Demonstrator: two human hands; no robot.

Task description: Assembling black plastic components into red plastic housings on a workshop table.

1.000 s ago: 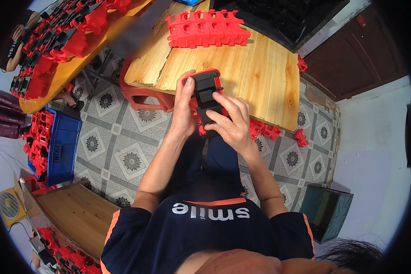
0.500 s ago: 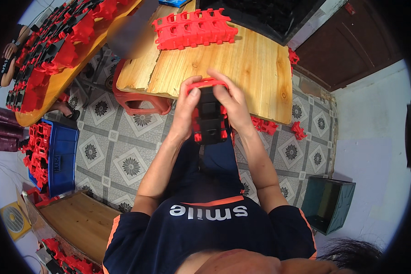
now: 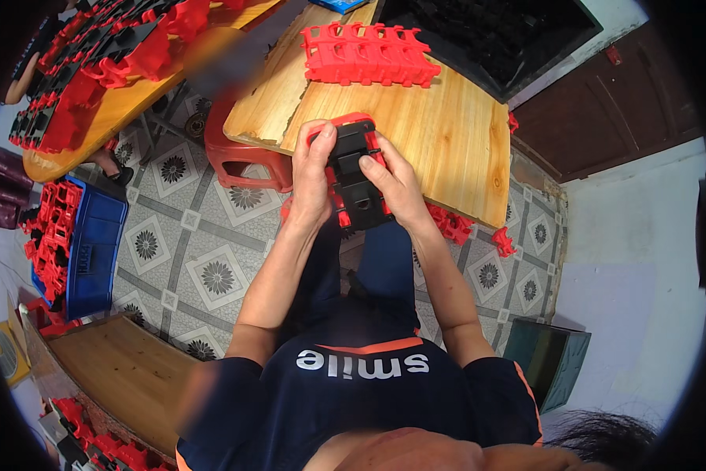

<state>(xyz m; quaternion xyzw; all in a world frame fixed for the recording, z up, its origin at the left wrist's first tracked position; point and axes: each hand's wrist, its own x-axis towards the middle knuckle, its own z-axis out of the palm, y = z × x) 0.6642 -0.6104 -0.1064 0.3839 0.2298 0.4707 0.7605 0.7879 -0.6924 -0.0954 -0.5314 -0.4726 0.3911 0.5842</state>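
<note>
Both hands hold a long red-and-black plastic assembly (image 3: 355, 174) just in front of the table's near edge. It is made of black segments in a row with red parts along the sides, and its far end leans a little to the left. My left hand (image 3: 312, 177) grips its left side, the thumb lying on the black face near the far end. My right hand (image 3: 400, 187) is closed round its right side, thumb pressed on the middle segments. The fingers beneath are hidden. Beyond the hands, a red segmented plastic part (image 3: 369, 56) lies on the wooden table (image 3: 416, 137).
A red stool (image 3: 247, 161) stands at the table's left corner. Farther left are a bench (image 3: 47, 163) piled with red-and-black parts and a blue crate (image 3: 98, 251) of red pieces. Red pieces (image 3: 504, 242) lie on the floor at right, near a green box (image 3: 545, 365).
The assembly has tilted, its far end now to the left. My right hand has slid from its far red end down along the right side. The whole view has shifted slightly.
</note>
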